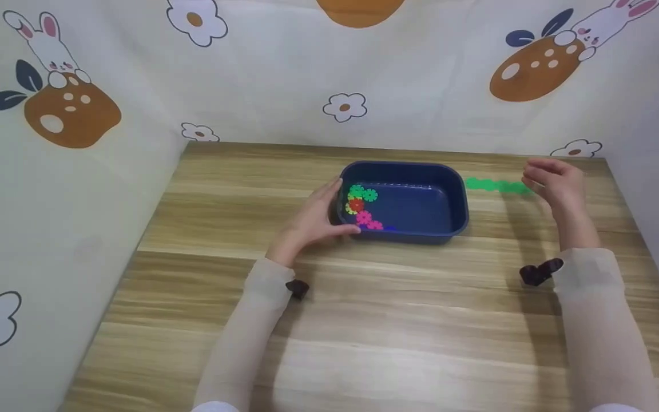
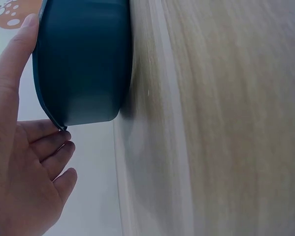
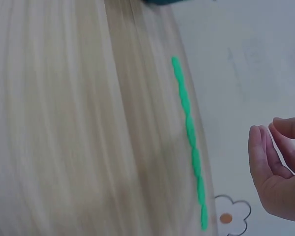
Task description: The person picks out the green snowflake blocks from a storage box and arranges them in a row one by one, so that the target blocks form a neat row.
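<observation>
A dark blue rectangular box [image 1: 404,236] stands on the table. At its left end my left hand [image 1: 309,222] grips it, thumb on the near rim and fingers round the far left side; in the left wrist view the left hand [image 2: 31,147] spans the box's end [image 2: 83,64]. Small notched plastic discs [image 1: 370,195] in green, yellow, red, pink and blue lie inside along the left. Right of the box lies a row of joined green discs [image 1: 483,183]. My right hand [image 1: 559,183] hovers over its right end, fingers loosely bent and holding nothing; the right wrist view shows the right hand [image 3: 280,172] apart from the green row [image 3: 191,137].
The wood-grain table [image 1: 364,326] extends toward me and to both sides. A patterned cloth [image 1: 272,74] with rabbits and flowers walls off the back and sides. A black camera mount [image 1: 540,271] sits on the right wrist, another black mount [image 1: 297,288] on the left.
</observation>
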A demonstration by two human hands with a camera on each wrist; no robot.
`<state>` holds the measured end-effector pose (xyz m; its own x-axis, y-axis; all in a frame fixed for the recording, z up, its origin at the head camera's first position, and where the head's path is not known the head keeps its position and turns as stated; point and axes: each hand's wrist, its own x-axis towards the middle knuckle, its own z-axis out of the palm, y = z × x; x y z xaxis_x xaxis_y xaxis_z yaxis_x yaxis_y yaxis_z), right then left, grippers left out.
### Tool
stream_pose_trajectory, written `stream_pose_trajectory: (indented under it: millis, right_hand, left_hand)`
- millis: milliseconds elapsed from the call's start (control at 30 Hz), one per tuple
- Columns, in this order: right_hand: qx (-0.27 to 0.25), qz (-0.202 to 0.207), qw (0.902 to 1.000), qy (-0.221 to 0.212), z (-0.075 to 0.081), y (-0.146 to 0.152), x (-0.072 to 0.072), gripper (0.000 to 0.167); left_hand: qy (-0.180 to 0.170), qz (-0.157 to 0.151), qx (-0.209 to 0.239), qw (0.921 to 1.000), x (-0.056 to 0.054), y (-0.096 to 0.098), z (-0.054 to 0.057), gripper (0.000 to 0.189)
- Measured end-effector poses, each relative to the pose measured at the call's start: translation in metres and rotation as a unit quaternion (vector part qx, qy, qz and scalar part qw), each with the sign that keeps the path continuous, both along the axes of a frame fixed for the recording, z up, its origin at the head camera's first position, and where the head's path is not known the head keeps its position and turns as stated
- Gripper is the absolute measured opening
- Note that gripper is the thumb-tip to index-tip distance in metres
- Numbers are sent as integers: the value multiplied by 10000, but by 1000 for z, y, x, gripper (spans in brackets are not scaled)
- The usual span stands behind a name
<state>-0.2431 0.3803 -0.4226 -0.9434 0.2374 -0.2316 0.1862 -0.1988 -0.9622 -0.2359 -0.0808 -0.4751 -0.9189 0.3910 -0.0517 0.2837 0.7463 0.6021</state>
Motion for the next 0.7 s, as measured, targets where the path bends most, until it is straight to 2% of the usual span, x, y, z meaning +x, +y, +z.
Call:
stream_pose_trajectory:
  millis: [300,533,700]
  right_hand:
    - [-202,502,9982,262,8,-49,-7,17]
    - [-591,1082,9916,402,14,-93,-12,17]
    - [-436,1508,9867,427,12,-123,-15,19]
  left_hand:
    - [-138,31,-16,9999,-1,1,1,115]
    - [-103,44,49,9999,0,0,0,114]
    - [-94,60,15,9999,0,0,0,114]
